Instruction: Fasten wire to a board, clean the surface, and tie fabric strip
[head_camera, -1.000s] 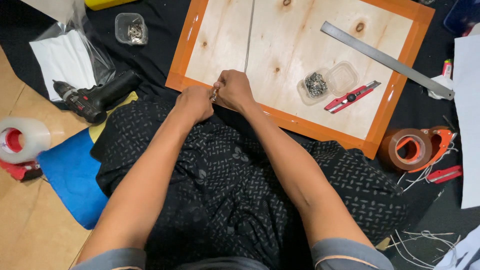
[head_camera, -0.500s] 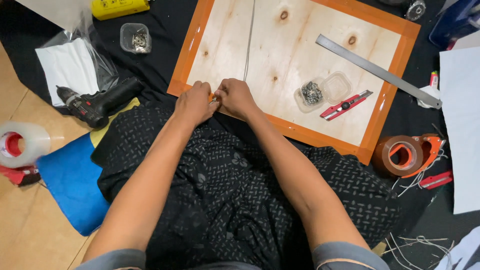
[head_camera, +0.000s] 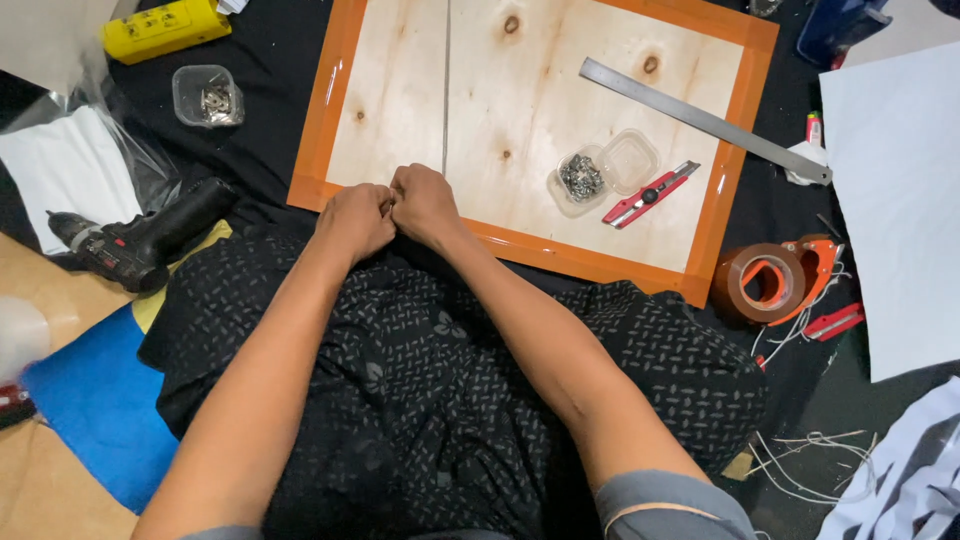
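Plywood board (head_camera: 520, 110) just beyond hands (head_camera: 390, 210)

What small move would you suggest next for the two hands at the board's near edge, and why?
Probably part the hands slightly to expose the work: the left hand and right hand press together, fists closed, over the orange-edged board, hiding whatever small piece they pinch.

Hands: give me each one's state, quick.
Left hand: closed in a fist at the wooden board's near edge; contents hidden.
Right hand: closed, touching the left; contents hidden.
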